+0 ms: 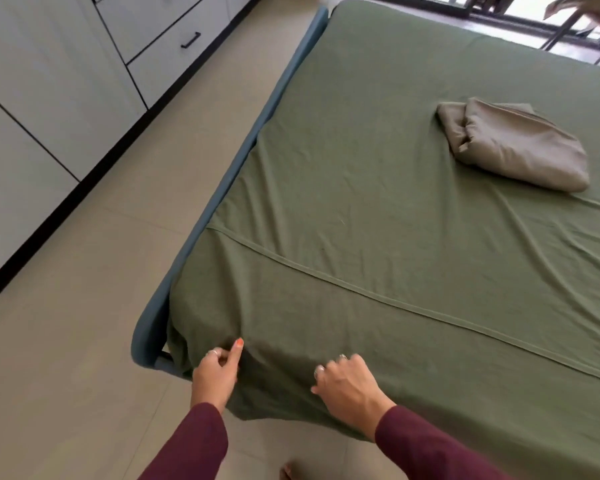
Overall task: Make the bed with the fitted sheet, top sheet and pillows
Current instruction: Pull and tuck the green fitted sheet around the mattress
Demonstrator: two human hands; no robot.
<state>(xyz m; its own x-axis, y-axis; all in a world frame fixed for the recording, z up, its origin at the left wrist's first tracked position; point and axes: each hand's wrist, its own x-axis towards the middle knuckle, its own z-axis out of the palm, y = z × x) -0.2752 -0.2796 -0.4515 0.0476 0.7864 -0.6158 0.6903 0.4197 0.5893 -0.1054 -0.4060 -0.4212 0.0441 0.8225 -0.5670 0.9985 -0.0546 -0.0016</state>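
An olive green sheet (378, 188) covers the mattress, with a hemmed seam running across it near the foot and its end hanging over the near edge. My left hand (219, 370) is at the near left corner, fingers curled, thumb against the draped cloth. My right hand (347, 384) lies curled on the sheet at the near edge and looks to be gripping the fabric. A folded beige cloth (513, 147) lies on the bed toward the far right. No pillows are in view.
The blue bed frame (229, 174) runs along the left side. White drawers with black handles (84, 74) stand across a strip of tiled floor (84, 341). A window and chair legs (565, 26) are beyond the far edge. My bare foot (288, 472) is at the bottom.
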